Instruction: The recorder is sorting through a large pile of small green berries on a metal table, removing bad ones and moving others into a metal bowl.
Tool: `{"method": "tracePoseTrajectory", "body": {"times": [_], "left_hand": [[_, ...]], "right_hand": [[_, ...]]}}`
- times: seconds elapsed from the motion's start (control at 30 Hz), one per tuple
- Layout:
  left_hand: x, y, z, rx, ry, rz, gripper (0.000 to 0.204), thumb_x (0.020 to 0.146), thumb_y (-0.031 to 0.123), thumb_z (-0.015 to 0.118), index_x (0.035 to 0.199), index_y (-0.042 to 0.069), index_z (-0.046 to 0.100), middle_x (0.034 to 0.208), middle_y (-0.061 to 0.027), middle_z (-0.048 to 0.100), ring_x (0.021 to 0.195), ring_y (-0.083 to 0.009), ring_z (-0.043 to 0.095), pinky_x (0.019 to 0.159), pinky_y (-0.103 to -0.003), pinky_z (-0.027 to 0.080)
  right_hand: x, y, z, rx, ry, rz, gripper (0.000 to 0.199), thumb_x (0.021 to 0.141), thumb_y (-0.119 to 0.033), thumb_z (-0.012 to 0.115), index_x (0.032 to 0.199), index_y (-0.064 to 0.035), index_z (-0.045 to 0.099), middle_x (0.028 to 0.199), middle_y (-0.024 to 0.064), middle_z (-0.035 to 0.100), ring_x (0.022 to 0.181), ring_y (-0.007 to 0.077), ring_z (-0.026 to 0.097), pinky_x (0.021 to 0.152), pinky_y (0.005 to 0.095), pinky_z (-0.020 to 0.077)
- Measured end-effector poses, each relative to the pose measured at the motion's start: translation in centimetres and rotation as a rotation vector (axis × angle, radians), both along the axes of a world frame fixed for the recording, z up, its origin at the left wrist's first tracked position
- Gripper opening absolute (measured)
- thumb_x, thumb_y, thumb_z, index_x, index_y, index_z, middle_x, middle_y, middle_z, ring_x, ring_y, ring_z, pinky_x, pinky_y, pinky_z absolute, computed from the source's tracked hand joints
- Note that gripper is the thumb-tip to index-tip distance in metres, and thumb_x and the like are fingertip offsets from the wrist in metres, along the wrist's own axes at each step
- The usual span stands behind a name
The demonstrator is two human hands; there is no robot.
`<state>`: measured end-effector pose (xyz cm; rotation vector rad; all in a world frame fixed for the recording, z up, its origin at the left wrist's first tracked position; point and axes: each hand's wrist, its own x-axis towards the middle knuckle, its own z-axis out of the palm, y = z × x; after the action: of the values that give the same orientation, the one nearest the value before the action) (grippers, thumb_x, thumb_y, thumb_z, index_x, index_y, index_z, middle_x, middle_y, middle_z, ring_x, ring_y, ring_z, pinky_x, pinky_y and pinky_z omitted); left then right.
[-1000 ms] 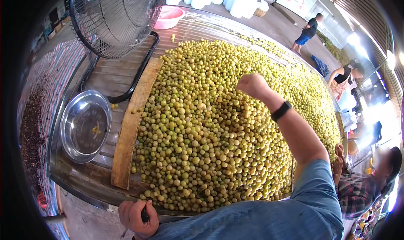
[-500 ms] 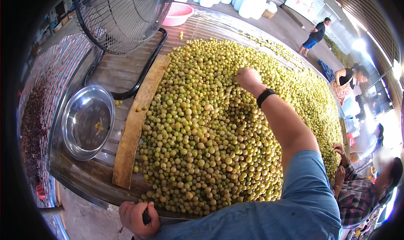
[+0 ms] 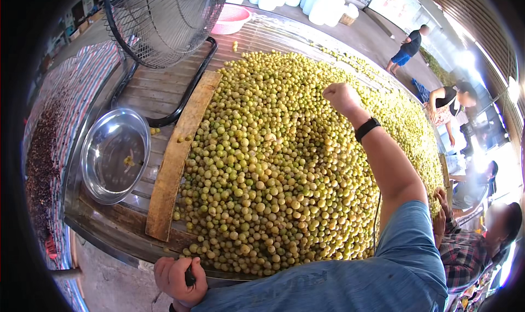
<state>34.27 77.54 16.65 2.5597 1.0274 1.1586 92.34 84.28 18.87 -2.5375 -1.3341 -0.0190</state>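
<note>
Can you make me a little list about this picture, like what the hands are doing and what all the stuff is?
place: long slatted table
fruit: big heap of small yellow-green round fruits
right hand: closed in a fist, raised over the heap
wrist: black band
left hand: at the table's near edge, closed on a small dark object
bowl: shiny metal bowl, left of the heap
board: wooden plank along the heap's left side
fan: big wire-caged fan
people: others at the right side

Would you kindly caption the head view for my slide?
Right hand raised, fisted, over a table of yellow-green fruit; left hand grips a dark tool.
</note>
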Motion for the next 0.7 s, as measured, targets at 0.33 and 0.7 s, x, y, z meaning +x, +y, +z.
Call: {"method": "tracePoseTrajectory", "body": {"times": [0.33,0.7], "left_hand": [[0.5,0.0,0.1,0.015,-0.017,0.028,0.014,0.085,0.006,0.072,0.089,0.007,0.058,0.069,-0.0096,0.051,0.061,-0.0290,0.049,0.058,-0.041,0.038],[0.7,0.1,0.4,0.036,-0.011,-0.001,0.015,0.084,0.004,0.073,0.089,0.006,0.059,0.070,-0.0098,0.054,0.064,-0.0305,0.052,0.060,-0.041,0.041]], "right_hand": [[-4.6,4.4,-4.2,0.057,0.126,0.071,0.028,0.088,-0.030,0.070,0.111,-0.0146,0.074,0.096,0.0146,0.074,0.090,0.0307,0.071,0.084,0.0416,0.0567],[-2.3,3.3,-3.2,-0.377,-0.218,0.192,0.019,0.094,-0.018,0.063,0.098,-0.0064,0.078,0.097,0.0080,0.074,0.090,0.0194,0.070,0.073,0.0330,0.0584]]}}
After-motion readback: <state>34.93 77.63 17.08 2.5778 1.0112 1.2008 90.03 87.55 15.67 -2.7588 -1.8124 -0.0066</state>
